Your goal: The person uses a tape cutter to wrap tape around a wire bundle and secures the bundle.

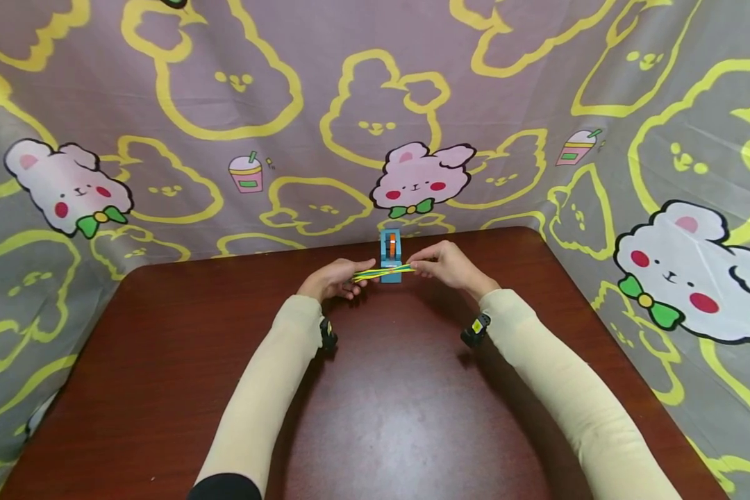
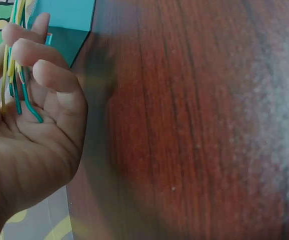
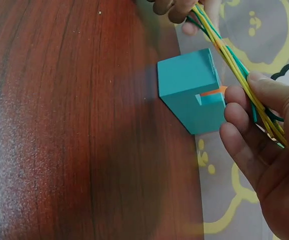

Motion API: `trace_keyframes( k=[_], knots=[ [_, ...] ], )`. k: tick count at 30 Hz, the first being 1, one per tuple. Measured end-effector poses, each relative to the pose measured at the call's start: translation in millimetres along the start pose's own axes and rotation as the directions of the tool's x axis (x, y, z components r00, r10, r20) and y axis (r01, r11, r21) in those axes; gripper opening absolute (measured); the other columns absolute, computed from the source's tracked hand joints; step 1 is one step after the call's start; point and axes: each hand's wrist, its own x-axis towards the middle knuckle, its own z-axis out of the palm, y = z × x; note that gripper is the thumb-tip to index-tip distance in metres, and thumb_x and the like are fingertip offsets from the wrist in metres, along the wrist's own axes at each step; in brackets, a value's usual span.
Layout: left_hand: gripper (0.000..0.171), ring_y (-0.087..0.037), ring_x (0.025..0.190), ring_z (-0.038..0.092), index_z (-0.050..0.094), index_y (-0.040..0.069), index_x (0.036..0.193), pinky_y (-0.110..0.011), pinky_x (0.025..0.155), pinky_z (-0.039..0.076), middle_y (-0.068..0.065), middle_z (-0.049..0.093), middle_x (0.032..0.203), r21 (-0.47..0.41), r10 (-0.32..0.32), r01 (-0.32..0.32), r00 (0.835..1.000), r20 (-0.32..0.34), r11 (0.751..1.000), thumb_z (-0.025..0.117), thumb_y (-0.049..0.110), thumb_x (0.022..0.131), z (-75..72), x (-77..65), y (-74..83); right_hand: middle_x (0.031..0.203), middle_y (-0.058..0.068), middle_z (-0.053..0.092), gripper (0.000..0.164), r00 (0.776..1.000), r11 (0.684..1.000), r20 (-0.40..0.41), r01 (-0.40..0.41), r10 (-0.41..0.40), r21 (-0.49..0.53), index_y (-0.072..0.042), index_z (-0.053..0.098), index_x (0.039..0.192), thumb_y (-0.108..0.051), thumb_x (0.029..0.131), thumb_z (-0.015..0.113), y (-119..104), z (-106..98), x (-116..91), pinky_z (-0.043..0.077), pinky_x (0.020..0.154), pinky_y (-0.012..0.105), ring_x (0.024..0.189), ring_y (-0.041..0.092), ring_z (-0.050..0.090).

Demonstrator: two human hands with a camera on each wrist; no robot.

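A thin bundle of yellow and green wires stretches between both hands. My left hand holds its left end; in the left wrist view, several bare green and yellow wire ends lie against the palm, fingers curled around. With thumb and fingers, my right hand pinches the other end, and in the right wrist view the strands run slantwise through that grip. Just behind and below the bundle stands a blue tape dispenser with an orange wheel.
The dark reddish-brown wooden table carries the dispenser near its back edge. A patterned cloth with yellow outlines and white bunny heads hangs behind and at both sides. Small black cameras are strapped at the wrists.
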Motion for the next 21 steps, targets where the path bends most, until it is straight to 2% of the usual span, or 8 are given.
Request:
trace_keyframes(
  k=[6, 11, 16, 21],
  knots=[
    [0.048, -0.011, 0.056, 0.05, 0.07, 0.001, 0.113, -0.026, 0.055, 0.046, 0.0, 0.056, 0.073, -0.002, 0.032, -0.032, 0.999, 0.008, 0.999, 0.061, 0.046, 0.1, -1.1, -3.3, -0.5, 0.091, 0.014, 0.075, 0.016, 1.0, 0.999, -0.023, 0.01, -0.011, -0.032, -0.005, 0.078, 0.108, -0.013, 0.096, 0.069, 1.4, 1.7, -2.3, 0.053, 0.068, 0.033, 0.082, 0.032, 0.067],
    [0.041, -0.01, 0.055, 0.05, 0.066, 0.001, 0.107, -0.027, 0.055, 0.045, -0.001, 0.058, 0.072, 0.0, 0.07, -0.07, 0.998, 0.005, 0.998, 0.066, 0.04, 0.098, -1.3, -5.0, -1.7, 0.091, 0.014, 0.074, 0.015, 0.999, 0.999, -0.029, 0.015, -0.016, -0.046, -0.006, 0.078, 0.107, -0.014, 0.096, 0.07, 2.7, 3.3, -2.4, 0.051, 0.065, 0.031, 0.077, 0.021, 0.064],
    [0.038, -0.01, 0.055, 0.049, 0.071, 0.002, 0.108, -0.027, 0.054, 0.043, -0.001, 0.061, 0.069, 0.01, 0.128, -0.127, 0.992, -0.019, 0.992, 0.071, 0.038, 0.095, 0.7, -7.4, 0.2, 0.094, 0.016, 0.074, 0.022, 0.998, 0.999, -0.046, -0.034, 0.033, -0.02, -0.001, 0.074, 0.112, -0.016, 0.097, 0.069, 3.1, 1.8, -1.8, 0.052, 0.066, 0.034, 0.079, 0.029, 0.066],
    [0.032, -0.01, 0.053, 0.048, 0.075, 0.003, 0.106, -0.026, 0.053, 0.042, 0.0, 0.063, 0.066, 0.044, 0.193, -0.189, 0.978, -0.085, 0.981, 0.074, 0.033, 0.094, 4.1, -10.9, 2.3, 0.101, 0.016, 0.072, 0.037, 0.984, 0.993, -0.133, -0.119, 0.121, 0.02, -0.001, 0.072, 0.116, -0.034, 0.099, 0.066, 8.4, 0.2, 0.9, 0.051, 0.07, 0.037, 0.084, 0.04, 0.067]
  ],
)
